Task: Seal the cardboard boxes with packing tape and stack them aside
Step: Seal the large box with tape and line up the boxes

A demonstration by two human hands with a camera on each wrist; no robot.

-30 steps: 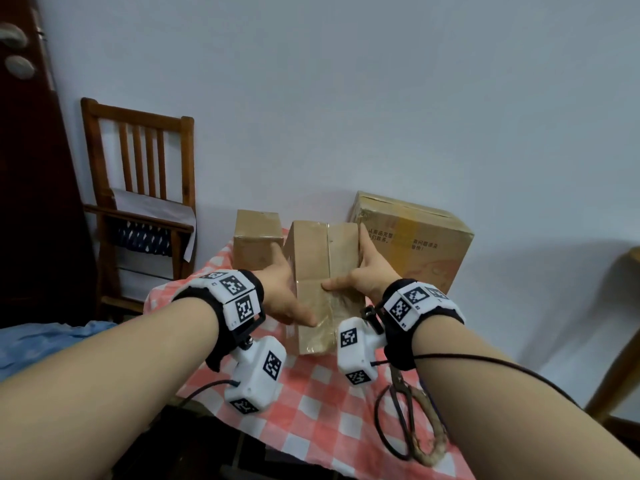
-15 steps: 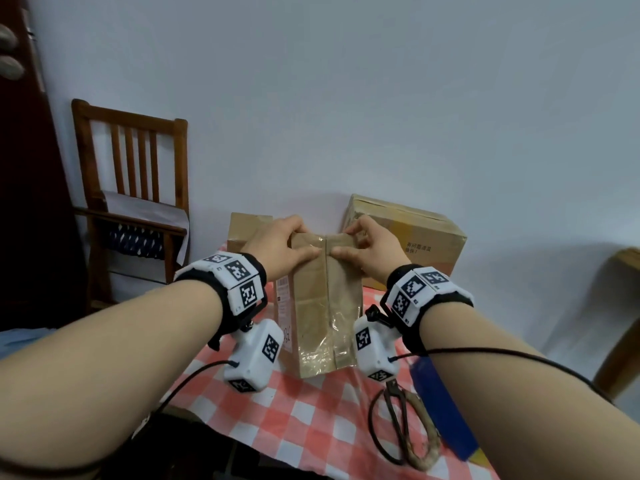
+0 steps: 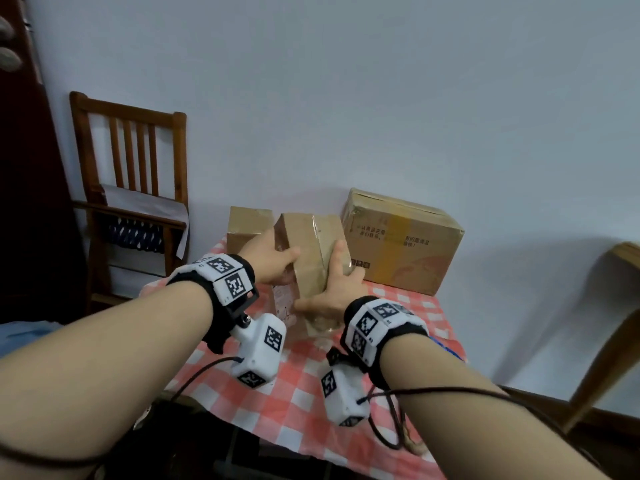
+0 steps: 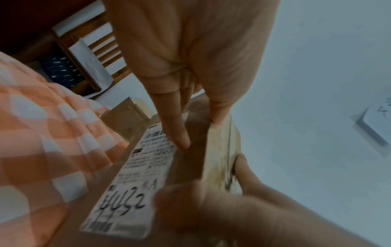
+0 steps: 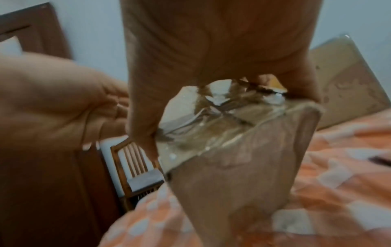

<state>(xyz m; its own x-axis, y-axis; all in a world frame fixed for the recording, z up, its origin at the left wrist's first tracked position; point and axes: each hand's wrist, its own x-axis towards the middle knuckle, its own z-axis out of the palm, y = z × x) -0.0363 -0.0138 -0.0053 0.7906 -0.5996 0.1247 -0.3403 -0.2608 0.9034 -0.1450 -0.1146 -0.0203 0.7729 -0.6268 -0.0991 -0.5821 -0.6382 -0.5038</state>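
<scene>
1. The left hand (image 3: 266, 258) and the right hand (image 3: 332, 292) both hold the taped box (image 3: 308, 251), tilted above the checked surface (image 3: 298, 403).
2. The left grip has its thumb on the top face and its fingers on the labelled side; the fingertips are hidden in the head view.
3. The right grip wraps the near end of the taped box, where the tape is wrinkled.
4. Just behind the taped box on its left stands a small box (image 3: 246, 226), partly hidden.
5. On the right of the taped box stands a large box (image 3: 401, 244), against the wall.
6. The label (image 4: 135, 177) is blurred; only handwritten digits can be read.
7. Near the right wrist, a dark looped thing lies on the surface; I cannot tell what it is.
</scene>
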